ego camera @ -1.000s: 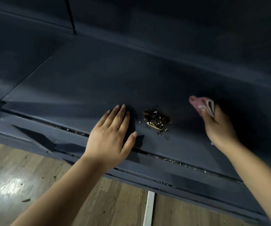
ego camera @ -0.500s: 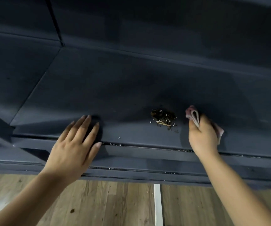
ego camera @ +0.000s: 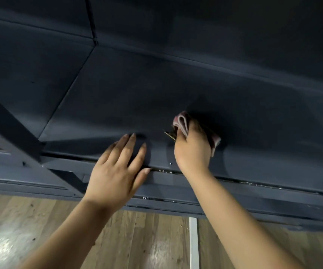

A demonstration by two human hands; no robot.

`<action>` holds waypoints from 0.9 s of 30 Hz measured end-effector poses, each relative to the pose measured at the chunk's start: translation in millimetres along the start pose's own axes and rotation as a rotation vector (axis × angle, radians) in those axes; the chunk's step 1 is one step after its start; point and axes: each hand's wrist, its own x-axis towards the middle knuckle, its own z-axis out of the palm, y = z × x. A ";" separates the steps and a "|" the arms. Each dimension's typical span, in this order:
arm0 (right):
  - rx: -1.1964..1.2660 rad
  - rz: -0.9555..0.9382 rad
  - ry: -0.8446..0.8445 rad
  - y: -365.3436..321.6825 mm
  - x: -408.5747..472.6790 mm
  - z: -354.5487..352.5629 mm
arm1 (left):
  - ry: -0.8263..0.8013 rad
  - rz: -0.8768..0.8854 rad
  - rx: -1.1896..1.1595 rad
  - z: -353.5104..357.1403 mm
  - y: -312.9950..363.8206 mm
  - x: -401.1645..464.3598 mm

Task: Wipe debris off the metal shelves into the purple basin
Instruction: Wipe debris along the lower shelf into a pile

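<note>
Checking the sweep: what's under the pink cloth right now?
Under the pink cloth, gripped by the right hand, only a few bits of debris poke out at its left edge on the metal shelf. The rest is covered.

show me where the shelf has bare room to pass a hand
Bare: the shelf behind both hands up to the back wall, and the stretch right of the right hand. Crowded: the front edge, where the left hand lies flat beside the cloth and debris.
</note>
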 end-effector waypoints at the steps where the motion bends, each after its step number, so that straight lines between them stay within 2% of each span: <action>1: 0.032 0.031 -0.048 -1.4 1.1 0.2 | 0.014 0.010 -0.005 0.8 -0.3 -0.3; 3: 0.172 0.139 -0.134 3.9 5.0 -3.5 | 0.027 0.013 -0.019 1.3 -0.8 -1.1; 5: 0.274 0.210 -0.132 13.0 9.3 -14.0 | 0.017 0.002 -0.024 0.8 -0.3 -1.0; 8: 0.225 0.237 -0.041 32.8 25.4 -29.2 | 0.001 -0.002 -0.024 -0.3 0.4 0.0; 11: 0.138 0.294 -0.107 47.7 47.9 -36.6 | -0.009 0.003 -0.021 -1.4 -0.2 0.3; 15: -0.021 0.204 -0.294 42.6 56.9 -26.3 | -0.013 0.006 -0.029 0.0 0.1 0.6; 22: 0.182 0.052 -0.527 -4.0 34.9 -5.6 | -0.005 0.002 -0.020 -0.3 0.2 1.0; 27: 0.430 0.019 -0.567 -6.3 23.6 -4.7 | -0.031 -0.018 -0.020 -2.6 1.0 1.1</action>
